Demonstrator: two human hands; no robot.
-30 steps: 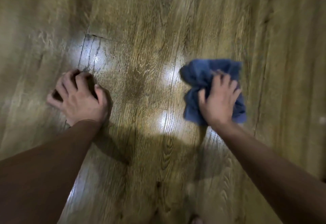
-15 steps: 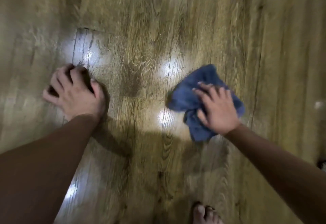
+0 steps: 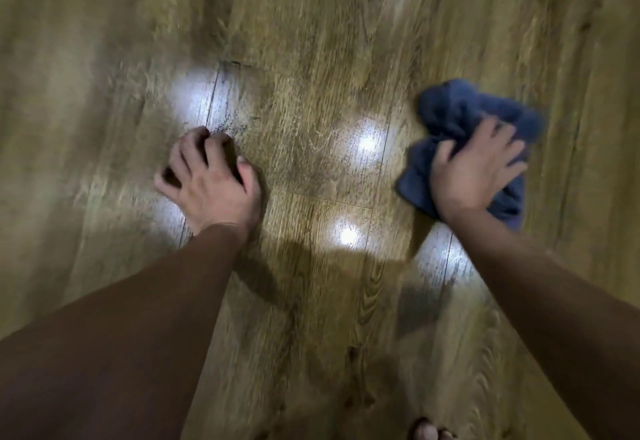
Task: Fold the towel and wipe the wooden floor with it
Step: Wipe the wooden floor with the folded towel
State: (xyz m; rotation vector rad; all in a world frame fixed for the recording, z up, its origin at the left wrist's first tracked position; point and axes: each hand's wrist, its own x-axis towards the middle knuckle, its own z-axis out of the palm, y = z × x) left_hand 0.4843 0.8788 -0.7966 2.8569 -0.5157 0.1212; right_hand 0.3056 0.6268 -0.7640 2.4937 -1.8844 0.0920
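The blue towel (image 3: 453, 110) lies bunched on the wooden floor (image 3: 311, 41) at the right. My right hand (image 3: 474, 169) lies on top of it with the fingers spread, pressing it down onto the boards. My left hand (image 3: 211, 179) is at the left of centre, about a forearm's length from the towel. It holds nothing and is propped on the bare floor with arched fingers, the fingertips touching the wood. The picture is blurred by motion.
Glossy wooden planks fill the view, with bright light reflections (image 3: 367, 141) between my hands. A plank joint (image 3: 214, 100) runs just beyond my left hand. Toes of a bare foot (image 3: 429, 432) show at the bottom edge.
My right hand has slid the towel to the right and away from me across the boards. My left hand stays planted on the floor, and the view has shifted so it sits nearer the middle.
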